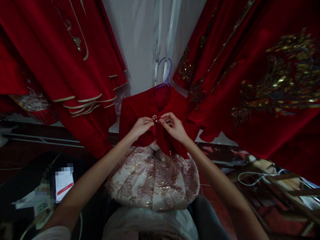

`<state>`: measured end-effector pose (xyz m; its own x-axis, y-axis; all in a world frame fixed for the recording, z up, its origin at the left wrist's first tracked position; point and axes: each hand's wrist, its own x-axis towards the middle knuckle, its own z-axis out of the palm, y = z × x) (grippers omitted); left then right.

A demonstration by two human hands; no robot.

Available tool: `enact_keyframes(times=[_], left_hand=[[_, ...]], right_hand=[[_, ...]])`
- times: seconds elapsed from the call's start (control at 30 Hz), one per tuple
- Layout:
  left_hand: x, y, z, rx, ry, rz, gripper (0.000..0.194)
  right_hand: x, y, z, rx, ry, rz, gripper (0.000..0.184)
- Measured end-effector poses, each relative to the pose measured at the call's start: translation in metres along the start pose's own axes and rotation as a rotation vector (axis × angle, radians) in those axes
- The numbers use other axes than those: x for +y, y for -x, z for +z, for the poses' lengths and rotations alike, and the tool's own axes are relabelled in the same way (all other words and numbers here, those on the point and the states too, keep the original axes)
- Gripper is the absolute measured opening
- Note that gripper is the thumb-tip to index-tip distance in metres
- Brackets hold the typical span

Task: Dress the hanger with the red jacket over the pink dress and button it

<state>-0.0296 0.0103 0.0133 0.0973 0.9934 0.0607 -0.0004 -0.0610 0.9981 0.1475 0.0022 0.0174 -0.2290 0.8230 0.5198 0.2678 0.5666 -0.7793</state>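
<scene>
A short red jacket (138, 103) hangs on a purple-blue hanger (170, 68) straight ahead. At its front opening sits a small beaded, flower-shaped fastener (155, 117). My left hand (143, 126) pinches the left side of this fastener between thumb and fingertips. Opposite it, my right hand (174, 127) pinches the right side, with its fingers curled. Whether the two halves are joined cannot be made out. More small ornaments run down the jacket's front edges. Below the jacket spreads a shiny pale pink and cream brocade skirt (154, 180), close to my lap.
Red garments with pale trim (75, 74) hang at the left; red garments with gold sequins (282, 79) hang at the right. A phone (64, 184) and white cables lie on a dark surface at lower left. Wooden furniture (290, 192) stands at lower right.
</scene>
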Motion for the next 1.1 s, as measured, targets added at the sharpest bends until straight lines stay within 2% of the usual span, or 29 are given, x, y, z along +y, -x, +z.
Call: enact_keyframes(times=[0.1, 0.23, 0.33, 0.47, 0.57, 0.73, 0.97, 1.1], left_hand=[[-0.004, -0.003, -0.001, -0.043, -0.120, 0.073, 0.001], [-0.010, -0.013, -0.002, -0.052, -0.331, 0.303, 0.006], [-0.010, -0.017, -0.001, -0.053, -0.504, 0.407, 0.005], [-0.004, -0.010, 0.000, -0.052, -0.630, 0.441, 0.010], [0.005, -0.001, 0.000, -0.001, -0.671, 0.445, 0.016], [0.019, 0.011, 0.000, 0.074, -0.953, 0.526, 0.022], [0.022, 0.013, 0.006, 0.052, -1.049, 0.586, 0.021], [0.027, 0.012, 0.005, 0.031, -1.200, 0.618, 0.021]], right_hand=[[0.000, 0.000, 0.001, 0.001, -0.006, 0.007, 0.023], [-0.001, -0.002, 0.002, -0.018, -0.007, 0.003, 0.022], [-0.001, -0.002, 0.002, -0.040, -0.003, 0.000, 0.022], [0.000, -0.001, 0.000, -0.048, -0.006, 0.008, 0.022], [0.001, -0.001, 0.001, -0.045, -0.010, 0.009, 0.022], [0.002, -0.001, 0.005, -0.011, -0.013, 0.016, 0.020], [0.003, 0.001, 0.002, -0.028, -0.009, 0.012, 0.020], [0.002, -0.002, -0.001, -0.059, -0.003, 0.001, 0.019]])
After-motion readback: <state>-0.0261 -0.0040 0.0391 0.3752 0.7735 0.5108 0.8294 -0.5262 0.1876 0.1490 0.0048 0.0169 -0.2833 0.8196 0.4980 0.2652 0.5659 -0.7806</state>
